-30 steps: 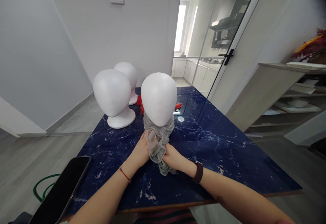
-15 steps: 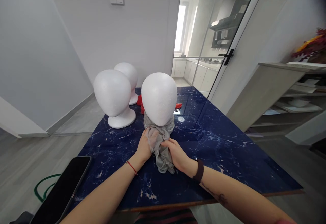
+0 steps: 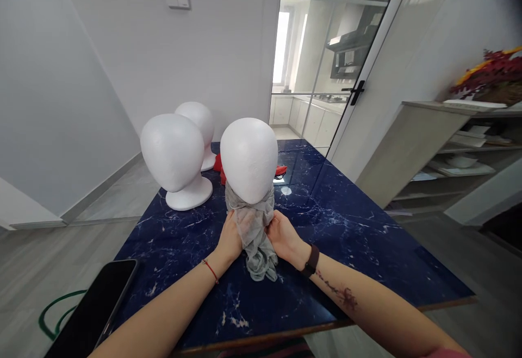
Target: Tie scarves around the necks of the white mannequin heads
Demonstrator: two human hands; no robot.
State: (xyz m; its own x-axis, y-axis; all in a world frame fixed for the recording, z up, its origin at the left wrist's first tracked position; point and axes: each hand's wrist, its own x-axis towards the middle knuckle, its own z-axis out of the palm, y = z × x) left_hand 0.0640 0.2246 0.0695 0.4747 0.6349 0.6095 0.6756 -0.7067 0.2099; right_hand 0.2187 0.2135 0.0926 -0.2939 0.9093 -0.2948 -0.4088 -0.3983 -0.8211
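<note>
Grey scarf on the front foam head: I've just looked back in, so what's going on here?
A person has both hands on the grey scarf, which is wrapped around the neck of the front white foam head. The left hand is partly behind the sheer fabric; the right hand is at its other side, its exact grip hard to make out. The loose end hangs down in front. Two more foam heads, one nearer and one behind it, stand bare on the left.
</note>
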